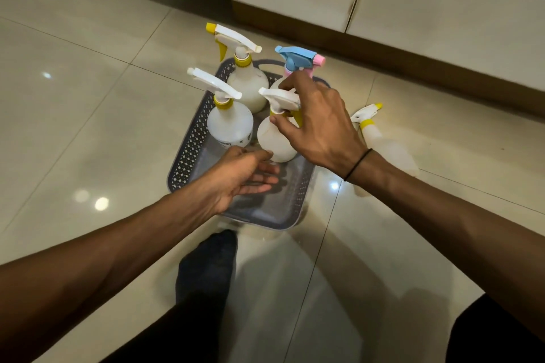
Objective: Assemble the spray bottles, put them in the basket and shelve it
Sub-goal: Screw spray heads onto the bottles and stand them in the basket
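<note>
A grey perforated basket (188,153) sits on the tiled floor with several white spray bottles standing in it. My right hand (321,123) grips the neck and trigger head of the near-right bottle (275,141), which has a yellow collar. My left hand (241,174) is open, its fingertips touching that bottle's base inside the basket. Behind stand a yellow-trigger bottle (247,85), a white-trigger bottle (230,123) and a bottle with a blue and pink head (298,59), mostly hidden by my right hand. Another assembled bottle (386,147) lies on the floor to the right of the basket.
Glossy cream floor tiles surround the basket. White cabinet doors (442,3) with a brown plinth run along the back. My dark-socked foot (206,268) rests just in front of the basket, and my dark-clothed knee (495,330) shows at the bottom right.
</note>
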### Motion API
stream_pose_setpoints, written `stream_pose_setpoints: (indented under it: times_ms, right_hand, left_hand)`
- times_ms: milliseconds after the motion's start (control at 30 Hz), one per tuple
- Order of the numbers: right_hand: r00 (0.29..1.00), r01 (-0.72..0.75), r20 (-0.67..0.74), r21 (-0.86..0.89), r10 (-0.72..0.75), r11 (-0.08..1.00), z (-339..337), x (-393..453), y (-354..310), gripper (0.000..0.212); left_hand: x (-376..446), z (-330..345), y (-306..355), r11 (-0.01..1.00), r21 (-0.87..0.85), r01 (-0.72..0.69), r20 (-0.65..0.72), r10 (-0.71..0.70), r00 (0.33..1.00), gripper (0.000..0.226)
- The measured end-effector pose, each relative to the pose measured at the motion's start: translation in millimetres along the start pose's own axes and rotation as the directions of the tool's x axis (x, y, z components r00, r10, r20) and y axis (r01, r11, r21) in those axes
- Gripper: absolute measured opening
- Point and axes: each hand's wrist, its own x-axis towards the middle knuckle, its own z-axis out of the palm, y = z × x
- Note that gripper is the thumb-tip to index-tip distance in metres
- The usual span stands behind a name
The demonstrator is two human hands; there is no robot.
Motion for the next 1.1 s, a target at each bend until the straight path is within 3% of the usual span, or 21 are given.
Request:
stream_pose_setpoints:
  times_ms: [167,300,433,533,633,700,833,967,1100]
  right_hand:
    - [1.0,0.027,-0.007,-0.066,-0.027,0.997,-9,-10,1,0.066]
    - [0.985,0.019,-0.166,-0.163,-0.046,0.986,-30,-19,8,0.061]
    - [0.95,-0.2,-0.273,-0.166,0.15,0.966,-49,-19,53,0.044]
    - [0.902,-0.426,-0.122,-0.406,0.414,0.809,-50,-25,102,0.057]
    - [0.679,-0.51,0.199,-0.565,0.707,0.648,-37,-40,126,0.083]
    - [0.587,-0.545,0.287,-0.551,0.757,0.632,-30,-45,131,0.085]
    - [0.536,-0.675,0.315,-0.397,0.783,0.622,-33,-47,133,0.067]
    - [0.566,-0.766,0.283,-0.167,0.774,0.621,-61,-48,114,0.041]
    - [0.708,-0.7,0.17,0.044,0.685,0.713,-90,-53,66,0.031]
  left_hand:
    - [-3,-1,-2,1.0,0.023,0.01,-0.011,-0.01,1.0,0.027]
    - [-5,1,-3,0.996,0.083,0.016,0.017,-0.017,1.0,0.026]
    - [-2,2,-3,0.995,0.09,0.037,-0.006,-0.037,0.999,0.023]
    - [-1,4,-2,0.992,0.109,0.062,-0.001,-0.062,0.998,0.023]
    - [-1,8,0,0.985,0.156,0.072,0.017,-0.075,0.997,0.025]
    - [-2,11,0,0.982,0.175,0.072,0.026,-0.078,0.997,0.026]
    - [-7,11,0,0.981,0.182,0.064,0.037,-0.072,0.997,0.026]
    - [-13,1,-2,0.983,0.173,0.057,0.039,-0.065,0.997,0.024]
    - [-18,-13,-3,0.989,0.145,0.035,0.023,-0.039,0.999,0.023]
